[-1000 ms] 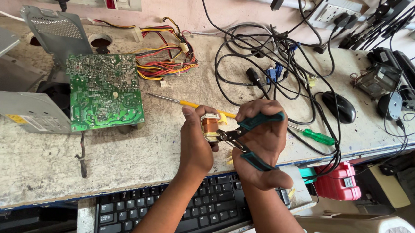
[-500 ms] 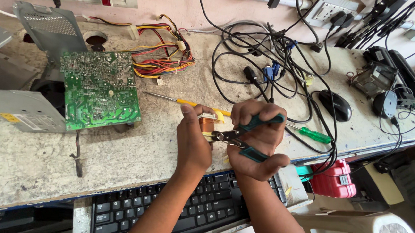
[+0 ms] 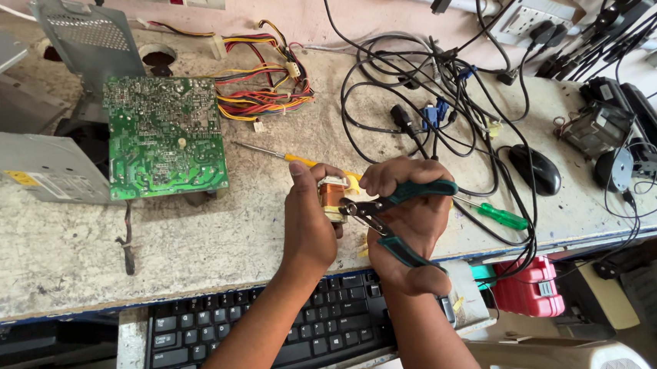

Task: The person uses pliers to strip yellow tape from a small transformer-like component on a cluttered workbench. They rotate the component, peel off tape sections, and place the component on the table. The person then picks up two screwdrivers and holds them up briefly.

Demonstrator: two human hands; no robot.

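Right now left hand point(image 3: 308, 228) holds coil point(image 3: 332, 198), right hand point(image 3: 408, 225) grips pliers point(image 3: 381, 215).

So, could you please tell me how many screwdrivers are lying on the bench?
2. A yellow-handled screwdriver lies behind the left hand; a green-handled screwdriver lies to the right of the right hand, near the bench edge. The cables may hide others.

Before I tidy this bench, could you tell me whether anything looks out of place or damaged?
Yes: the green circuit board lies bare beside its opened metal casing, with coloured wires trailing loose. Black cables sprawl tangled.
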